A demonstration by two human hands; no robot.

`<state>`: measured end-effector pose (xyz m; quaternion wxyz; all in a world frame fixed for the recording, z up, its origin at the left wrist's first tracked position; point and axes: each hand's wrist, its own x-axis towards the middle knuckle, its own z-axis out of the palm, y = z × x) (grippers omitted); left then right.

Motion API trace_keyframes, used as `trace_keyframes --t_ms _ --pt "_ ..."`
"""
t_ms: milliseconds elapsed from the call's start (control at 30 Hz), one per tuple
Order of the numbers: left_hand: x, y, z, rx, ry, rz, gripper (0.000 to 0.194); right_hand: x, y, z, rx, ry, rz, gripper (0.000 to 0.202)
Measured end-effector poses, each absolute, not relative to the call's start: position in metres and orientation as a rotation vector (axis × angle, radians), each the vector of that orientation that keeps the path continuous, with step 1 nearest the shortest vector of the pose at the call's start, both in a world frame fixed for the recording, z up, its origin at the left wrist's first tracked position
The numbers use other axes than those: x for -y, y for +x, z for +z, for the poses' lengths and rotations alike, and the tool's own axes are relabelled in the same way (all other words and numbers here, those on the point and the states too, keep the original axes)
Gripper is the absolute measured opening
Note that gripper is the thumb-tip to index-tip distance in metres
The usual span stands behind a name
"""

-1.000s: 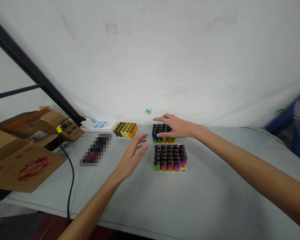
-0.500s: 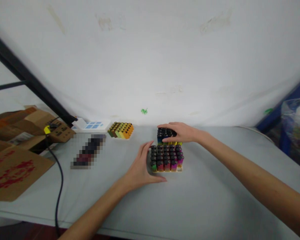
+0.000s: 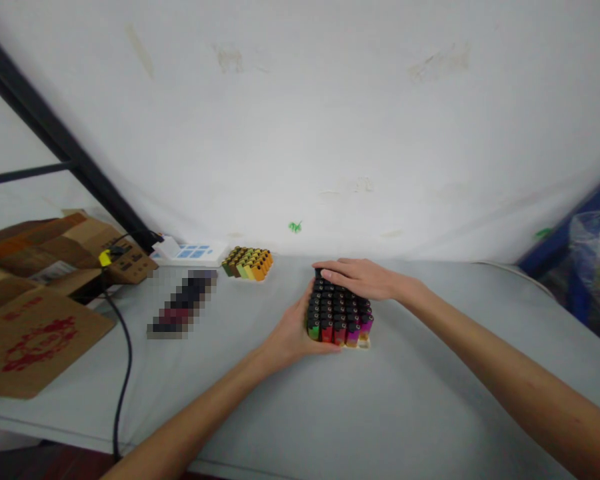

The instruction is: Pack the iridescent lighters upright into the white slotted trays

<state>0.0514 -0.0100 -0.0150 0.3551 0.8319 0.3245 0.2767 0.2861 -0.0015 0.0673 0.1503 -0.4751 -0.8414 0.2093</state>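
The packed lighters (image 3: 337, 320) stand upright on the bench (image 3: 415, 380), just toward five o'clock from the middle of the view, black tops up and coloured bodies facing the person. A pale tray (image 3: 364, 344) shows at their near right corner; it likely keeps the rows squared so that the block can be handled as one.

The left hand (image 3: 293, 337) comes in from seven o'clock, its grip wrapped about the left side, thumb laid along the near face and fingers up the left flank. That bracing probably stops the loose pieces from splaying or tipping. The right hand (image 3: 365, 277) reaches in from four o'clock and lies across the rear tops, fingers and thumb pointing to nine; its palm hides what is below, so I cannot tell how firmly its grip closes. From there it seems suited to steadying the back rows against the left hand.

At ten o'clock from the block, well apart, sits a yellow-and-green set (image 3: 247, 262), near the wall and just beside a white power strip (image 3: 196, 253), perhaps to leave elbow room.
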Motion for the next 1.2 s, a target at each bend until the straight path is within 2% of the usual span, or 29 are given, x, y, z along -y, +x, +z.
trace_keyframes --t_ms 467,1000,1200 --pt "-0.011 0.047 -0.012 -0.753 2.083 0.654 0.122 0.007 0.273 0.061 2.275 -1.752 0.408 0.089" --pt "0.001 0.042 -0.013 -0.904 2.137 0.669 0.113 -0.009 0.297 0.061 2.285 -1.860 0.307 0.085" --pt "-0.007 0.034 -0.002 -0.812 2.168 0.674 0.099 0.003 0.325 0.056 2.216 -1.899 0.241 0.078"
